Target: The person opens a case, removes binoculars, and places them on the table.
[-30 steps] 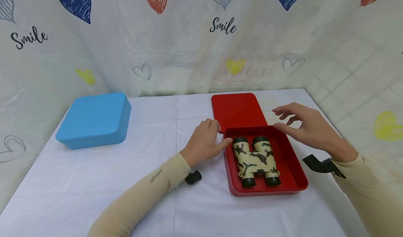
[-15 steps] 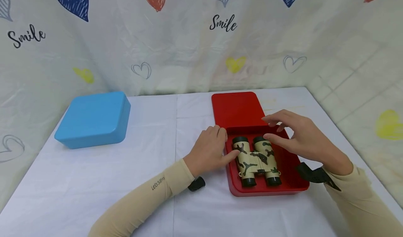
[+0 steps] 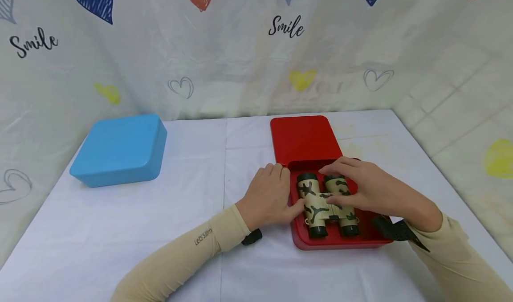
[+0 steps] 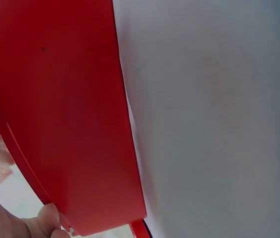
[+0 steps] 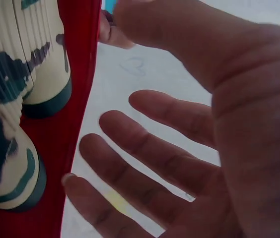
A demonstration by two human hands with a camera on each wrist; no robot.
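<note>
A pair of camouflage binoculars (image 3: pixel 316 210) lies in the red box (image 3: pixel 300 243), whose lid (image 3: pixel 304 137) is laid back behind it. My left hand (image 3: pixel 270 199) holds the box at its left rim; the thumb reaches over the inside, beside the binoculars. In the left wrist view, fingertips (image 4: pixel 49 218) bend over the edge near a corner of the red wall (image 4: pixel 75 114). Over the right barrel, my right hand (image 3: pixel 360 188) spreads its thumb and fingers. The right wrist view shows those fingers (image 5: pixel 130 139) apart, holding nothing, with the binoculars (image 5: pixel 11 74) off to the left.
A closed blue box (image 3: pixel 120 150) stands at the back left of the white-covered table (image 3: pixel 192 168). A sheet printed with hearts (image 3: pixel 232 61) hangs behind the table. Black wrist gear (image 3: pixel 252 237) shows below the left wrist.
My right hand has moved left and nearer, from beyond the box's right rim to over the binoculars. My left hand has slid slightly nearer along the left rim. The binoculars stay put.
</note>
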